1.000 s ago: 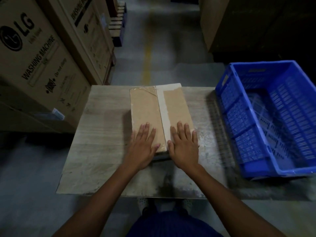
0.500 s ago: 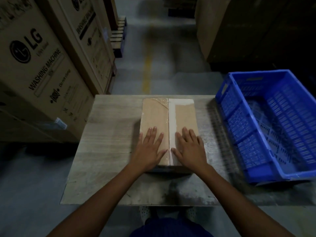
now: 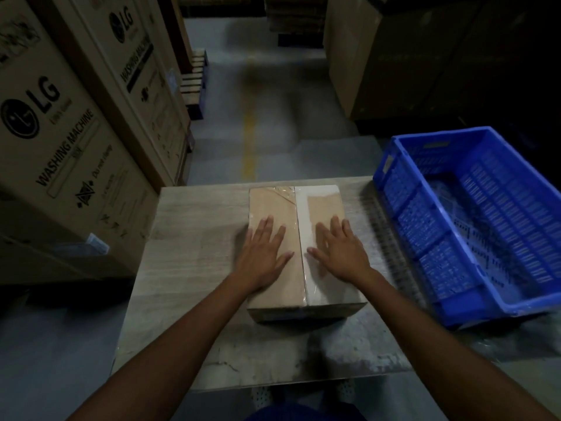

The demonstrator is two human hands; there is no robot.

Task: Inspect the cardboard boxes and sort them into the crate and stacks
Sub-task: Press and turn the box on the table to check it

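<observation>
A taped brown cardboard box (image 3: 296,205) lies flat in the middle of a pale wooden table (image 3: 194,244), a white strip of tape running along its top. My left hand (image 3: 264,253) lies flat on the left half of the box top, fingers straight and spread. On the right half my right hand (image 3: 340,253) rests the same way, palm down. A blue plastic crate (image 3: 473,220) stands at the table's right side with no box in it.
Tall LG washing-machine cartons (image 3: 60,141) stand on the floor to the left of the table. More large cartons (image 3: 364,56) stand at the back right. A grey floor aisle with a yellow line (image 3: 249,141) runs ahead, with a pallet (image 3: 194,80) beside it.
Both hands have slid forward from the near edge of the box to its middle. The box now sits squarer to me, and the view has tilted up.
</observation>
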